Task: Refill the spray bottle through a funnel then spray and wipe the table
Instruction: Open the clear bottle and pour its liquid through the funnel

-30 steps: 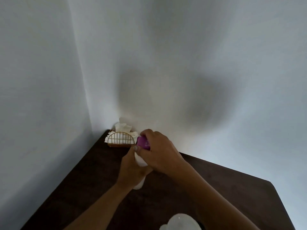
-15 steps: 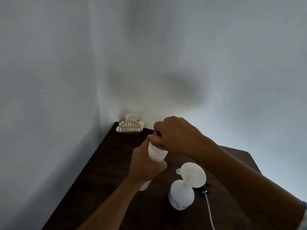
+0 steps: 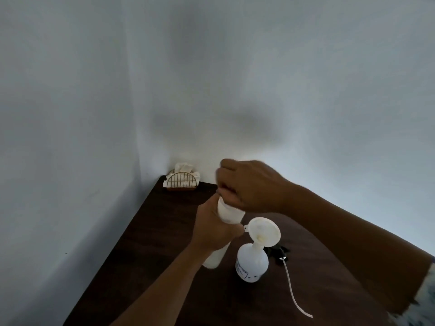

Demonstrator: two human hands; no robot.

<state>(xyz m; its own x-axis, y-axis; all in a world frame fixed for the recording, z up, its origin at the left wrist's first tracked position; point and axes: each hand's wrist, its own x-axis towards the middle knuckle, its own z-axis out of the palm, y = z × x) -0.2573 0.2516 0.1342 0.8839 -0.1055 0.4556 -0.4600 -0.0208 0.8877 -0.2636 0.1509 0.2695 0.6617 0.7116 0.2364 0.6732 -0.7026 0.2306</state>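
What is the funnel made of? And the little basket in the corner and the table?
The funnel looks like white plastic: smooth, slightly see-through, with a small moulded tab on its rim. The basket looks like thin metal wire with a gold finish, bent into an arch of bars; its base looks brown, maybe wood. The table appears to be dark brown wood or wood-look board, matte, though no grain is clear.

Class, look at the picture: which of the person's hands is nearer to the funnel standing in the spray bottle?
Left. The left hand, gripping the white bottle, sits beside the funnel rim; the right hand is above, at that bottle's top.
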